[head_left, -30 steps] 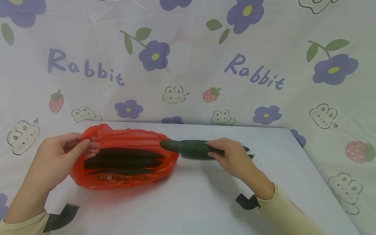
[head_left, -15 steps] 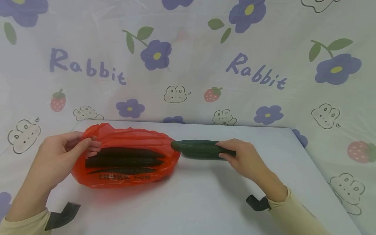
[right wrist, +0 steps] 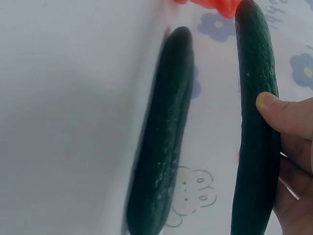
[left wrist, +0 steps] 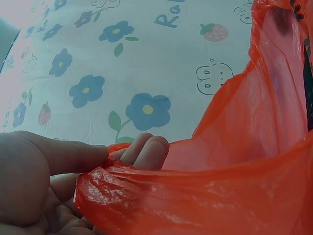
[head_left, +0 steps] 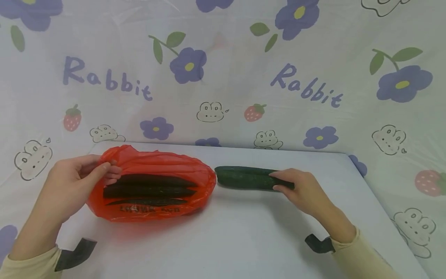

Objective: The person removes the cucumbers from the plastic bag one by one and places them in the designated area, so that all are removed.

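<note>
- Nearest are two pale yellow sleeves [head_left: 33, 266], one on each side, with a black piece [head_left: 74, 255] sticking out at each cuff.
- Under everything spreads a white table [head_left: 216, 248], the right arm casting a soft shadow on it.
- On the left, the left hand [head_left: 74, 180] pinches the rim of a red plastic bag [head_left: 156, 161] between thumb and fingers; in the left wrist view two fingertips poke up past the rim.
- The bag sits on the left half of the table, with dark lettering [head_left: 150, 209] low on its near side.
- Three long dark cucumbers [head_left: 150, 190] show in the bag, lying sideways one behind another.
- On the right, the right hand [head_left: 303, 190] grips a green cucumber [right wrist: 257, 132], its tip pointing left, near the bag's right edge; whether they touch is unclear.
- At least one loose cucumber [right wrist: 161, 132] lies beside it, right of the bag.
- Farthest back hangs a white cloth [head_left: 230, 85] printed with purple flowers, strawberries, rabbits and the word "Rabbit".
</note>
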`<state>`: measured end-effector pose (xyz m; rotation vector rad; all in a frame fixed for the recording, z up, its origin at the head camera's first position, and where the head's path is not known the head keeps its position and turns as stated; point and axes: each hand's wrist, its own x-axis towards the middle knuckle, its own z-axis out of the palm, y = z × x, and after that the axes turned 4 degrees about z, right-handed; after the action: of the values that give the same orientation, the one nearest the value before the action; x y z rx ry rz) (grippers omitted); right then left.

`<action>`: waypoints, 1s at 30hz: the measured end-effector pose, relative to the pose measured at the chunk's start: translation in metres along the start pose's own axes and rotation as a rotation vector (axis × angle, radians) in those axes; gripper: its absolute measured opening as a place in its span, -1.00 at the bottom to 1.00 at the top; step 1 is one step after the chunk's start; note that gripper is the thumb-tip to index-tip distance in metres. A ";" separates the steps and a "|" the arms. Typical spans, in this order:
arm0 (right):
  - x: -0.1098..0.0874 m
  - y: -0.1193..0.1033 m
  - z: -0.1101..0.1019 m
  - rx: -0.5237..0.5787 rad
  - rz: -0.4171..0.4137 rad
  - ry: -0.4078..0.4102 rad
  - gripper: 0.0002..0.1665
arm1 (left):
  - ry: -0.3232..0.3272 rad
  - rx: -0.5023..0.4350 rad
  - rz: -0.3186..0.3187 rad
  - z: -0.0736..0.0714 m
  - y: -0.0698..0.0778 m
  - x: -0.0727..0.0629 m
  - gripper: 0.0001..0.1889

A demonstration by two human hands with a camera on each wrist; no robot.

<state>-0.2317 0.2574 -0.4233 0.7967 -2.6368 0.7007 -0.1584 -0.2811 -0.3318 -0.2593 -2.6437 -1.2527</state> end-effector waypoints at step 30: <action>-0.016 0.013 0.028 -0.032 0.004 -0.113 -0.55 | 0.013 -0.028 0.034 -0.001 -0.003 0.000 -0.73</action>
<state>-0.2301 0.2588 -0.4583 0.8456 -2.7441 0.6304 -0.1590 -0.2840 -0.3338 -0.2986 -2.6019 -1.2768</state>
